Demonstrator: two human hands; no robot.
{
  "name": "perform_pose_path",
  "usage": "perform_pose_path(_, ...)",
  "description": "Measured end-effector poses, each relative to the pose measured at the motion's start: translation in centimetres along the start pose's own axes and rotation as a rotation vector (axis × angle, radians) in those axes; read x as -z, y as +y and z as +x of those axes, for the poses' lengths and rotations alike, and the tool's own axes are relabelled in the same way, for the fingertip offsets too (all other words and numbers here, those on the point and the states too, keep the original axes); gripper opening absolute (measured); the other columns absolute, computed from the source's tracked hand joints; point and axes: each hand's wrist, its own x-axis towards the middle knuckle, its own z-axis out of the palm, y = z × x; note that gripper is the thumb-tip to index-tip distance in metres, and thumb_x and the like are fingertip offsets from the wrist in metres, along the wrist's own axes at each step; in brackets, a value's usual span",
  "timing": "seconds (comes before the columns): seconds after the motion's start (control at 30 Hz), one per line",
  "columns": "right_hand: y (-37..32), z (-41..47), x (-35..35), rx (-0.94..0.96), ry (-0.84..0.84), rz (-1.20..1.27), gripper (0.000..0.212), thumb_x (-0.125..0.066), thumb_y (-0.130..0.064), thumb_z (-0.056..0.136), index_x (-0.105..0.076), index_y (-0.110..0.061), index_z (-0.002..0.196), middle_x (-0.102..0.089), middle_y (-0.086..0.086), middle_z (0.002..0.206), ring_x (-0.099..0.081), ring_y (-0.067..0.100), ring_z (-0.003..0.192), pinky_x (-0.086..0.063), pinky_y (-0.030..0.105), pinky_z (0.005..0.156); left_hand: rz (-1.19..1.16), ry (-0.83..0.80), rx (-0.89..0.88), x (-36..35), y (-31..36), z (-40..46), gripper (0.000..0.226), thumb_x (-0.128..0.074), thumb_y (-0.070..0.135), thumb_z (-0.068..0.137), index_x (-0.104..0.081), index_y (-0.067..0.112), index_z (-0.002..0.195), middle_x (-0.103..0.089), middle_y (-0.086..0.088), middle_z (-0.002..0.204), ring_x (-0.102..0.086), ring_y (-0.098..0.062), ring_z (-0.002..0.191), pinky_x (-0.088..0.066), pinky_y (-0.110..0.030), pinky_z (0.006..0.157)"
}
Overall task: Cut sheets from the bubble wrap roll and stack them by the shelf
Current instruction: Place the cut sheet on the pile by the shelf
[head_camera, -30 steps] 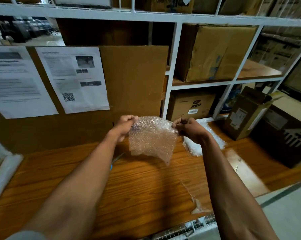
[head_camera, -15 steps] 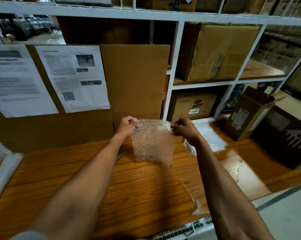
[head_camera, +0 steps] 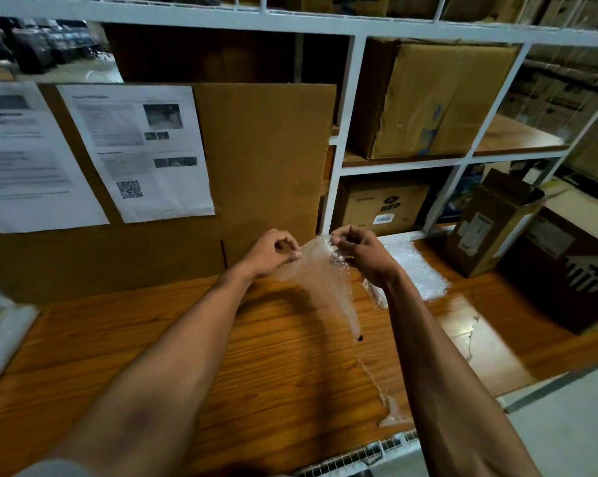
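Two hands hold one bubble wrap sheet (head_camera: 320, 270) above the middle of the wooden worktop (head_camera: 256, 356), toward its back edge. The left hand (head_camera: 271, 254) pinches its top corner with curled fingers; the right hand (head_camera: 363, 251) pinches the other top corner likewise. The clear, bumpy sheet hangs crumpled, narrowing to a point. More bubble wrap (head_camera: 414, 266) lies flat by the white shelf frame (head_camera: 345, 132) at the back right.

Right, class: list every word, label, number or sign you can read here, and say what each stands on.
"RED": printed on the lower-shelf box, under a round logo.
QR code: on the right paper sheet; its text is too blurred.
Left paper sheet: text blurred.
Labels on the open box: too small.
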Motion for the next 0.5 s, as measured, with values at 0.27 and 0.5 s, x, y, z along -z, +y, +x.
perform_pose_path(0.27,0.3,0.0,-0.1,0.0,-0.034,0.015,0.01,-0.063,-0.011,0.104,-0.065,-0.006,0.113,-0.066,0.002,0.092,-0.064,0.008,0.076,-0.055,0.026,0.065,0.039,-0.071,-0.081,-1.5,1.6,1.5,0.024,-0.079,0.039,0.087,-0.074,0.033,0.111,-0.071,0.008,0.118,-0.061,-0.015,0.115,-0.047,-0.045,0.106)
perform_pose_path(0.5,2.8,-1.3,0.8,-0.079,-0.134,-0.155,0.035,-0.075,-0.01,0.094,-0.068,-0.009,0.128,-0.074,0.008,0.12,-0.07,0.024,0.116,-0.06,0.039,0.096,0.021,0.158,0.036,-0.5,1.8,3.4,0.014,-0.066,0.038,0.098,-0.071,0.029,0.088,-0.071,0.009,0.088,-0.066,-0.016,0.084,-0.052,-0.034,0.078)
